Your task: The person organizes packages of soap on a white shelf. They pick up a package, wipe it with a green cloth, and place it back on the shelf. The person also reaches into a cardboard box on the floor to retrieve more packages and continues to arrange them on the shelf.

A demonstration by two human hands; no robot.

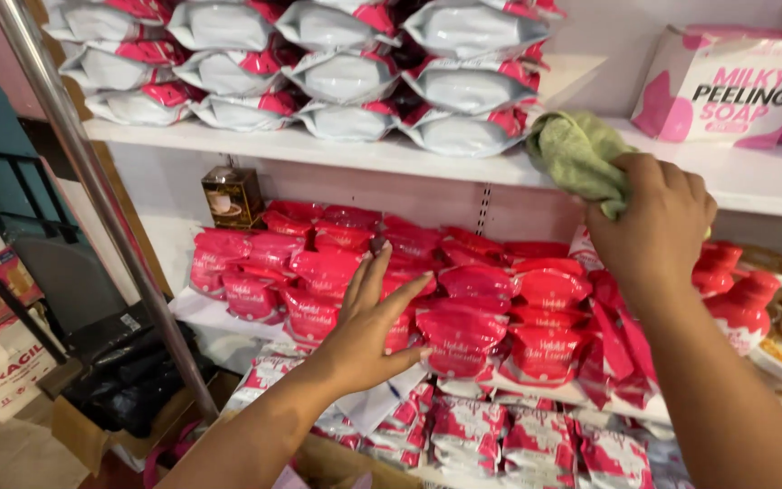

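While your right hand [652, 222] closes around a bunched green cloth [576, 156], it presses that cloth against the front edge of the upper white shelf [319, 152], at about two o'clock in your view. The cloth sticks out above and to the left of your knuckles, touching the shelf lip. Your left hand [368, 328] is spread open at six o'clock, fingers fanned and gripping nothing, the palm resting on the red packets [463, 330] stacked in rows on the middle shelf. At twelve o'clock, white and pink pouches [346, 77] lie piled on the upper shelf, and at one to two o'clock a pink and white carton [726, 86] stands just beside the cloth. A small brown box [233, 195] sits at eleven o'clock behind the red packets. At three o'clock, red bottles [742, 303] stand beside what may be round tubs, cut off by the frame edge. A metal pole [92, 181] slants at nine o'clock.
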